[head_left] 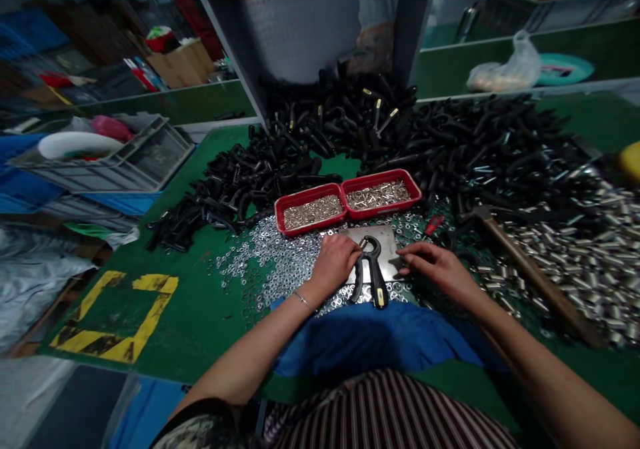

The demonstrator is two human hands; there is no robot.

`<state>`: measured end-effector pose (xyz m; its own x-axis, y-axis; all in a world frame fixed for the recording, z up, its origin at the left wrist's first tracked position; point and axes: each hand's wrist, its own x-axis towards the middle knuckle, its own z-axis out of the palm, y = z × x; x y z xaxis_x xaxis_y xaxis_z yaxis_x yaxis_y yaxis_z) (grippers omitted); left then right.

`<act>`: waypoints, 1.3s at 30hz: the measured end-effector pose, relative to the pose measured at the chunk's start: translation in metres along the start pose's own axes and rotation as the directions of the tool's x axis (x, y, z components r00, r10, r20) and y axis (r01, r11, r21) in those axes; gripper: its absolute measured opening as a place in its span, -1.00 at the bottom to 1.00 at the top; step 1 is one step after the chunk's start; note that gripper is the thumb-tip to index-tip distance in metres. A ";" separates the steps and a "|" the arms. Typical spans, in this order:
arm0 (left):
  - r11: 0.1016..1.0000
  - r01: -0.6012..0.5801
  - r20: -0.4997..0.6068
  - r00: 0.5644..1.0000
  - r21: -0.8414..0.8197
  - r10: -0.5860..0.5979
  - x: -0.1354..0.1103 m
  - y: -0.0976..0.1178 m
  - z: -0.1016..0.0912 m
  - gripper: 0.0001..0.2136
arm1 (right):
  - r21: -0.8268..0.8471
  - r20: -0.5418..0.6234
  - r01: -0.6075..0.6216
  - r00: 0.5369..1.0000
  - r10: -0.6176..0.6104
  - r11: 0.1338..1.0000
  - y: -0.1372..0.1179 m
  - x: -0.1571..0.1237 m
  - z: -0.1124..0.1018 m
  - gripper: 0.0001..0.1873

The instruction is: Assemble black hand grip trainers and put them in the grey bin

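Observation:
A black two-handled tool (376, 272) with a rounded, hook-like top lies on a flat metal plate (387, 246), its handles pointing toward me. My left hand (336, 262) has its fingers closed at the tool's upper left side, beside a small shiny metal piece (364, 242). What exactly the fingertips grip is partly hidden. To the right of the tool, my right hand (435, 267) hovers by the plate's edge with thumb and forefinger apart. Nothing shows between them. Many small metal rings (275, 262) lie scattered around the plate.
Two red trays (310, 228) of small metal parts stand behind the plate. Black handles (325, 122) are heaped across the back. At right lie a hammer (540, 269) and a pile of metal cylinders (585, 249). A grey crate (125, 162) stands at left.

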<state>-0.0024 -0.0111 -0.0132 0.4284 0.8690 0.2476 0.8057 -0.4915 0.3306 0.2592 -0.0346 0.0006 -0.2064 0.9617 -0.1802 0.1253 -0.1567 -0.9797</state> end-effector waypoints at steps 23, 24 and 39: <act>0.937 -0.284 -0.058 0.952 0.205 0.301 -0.005 -0.008 0.011 -0.79 | 0.092 0.022 -0.054 0.998 0.052 0.994 0.010 0.008 0.029 -0.65; 0.934 -0.286 -0.044 0.952 0.212 0.302 -0.005 -0.008 0.010 -0.79 | 0.064 0.027 -0.039 0.999 0.037 0.997 0.010 0.012 0.031 -0.66; 0.980 -0.030 0.023 0.999 -0.197 0.035 0.001 -0.021 -0.004 -0.86 | -0.667 0.330 0.570 0.803 -0.497 0.479 0.023 0.053 0.051 -0.75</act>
<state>-0.0203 0.0001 -0.0163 0.4656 0.8522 0.2385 0.6960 -0.5191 0.4961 0.2021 0.0013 -0.0356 -0.5478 0.7759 0.3130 0.5895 0.6234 -0.5136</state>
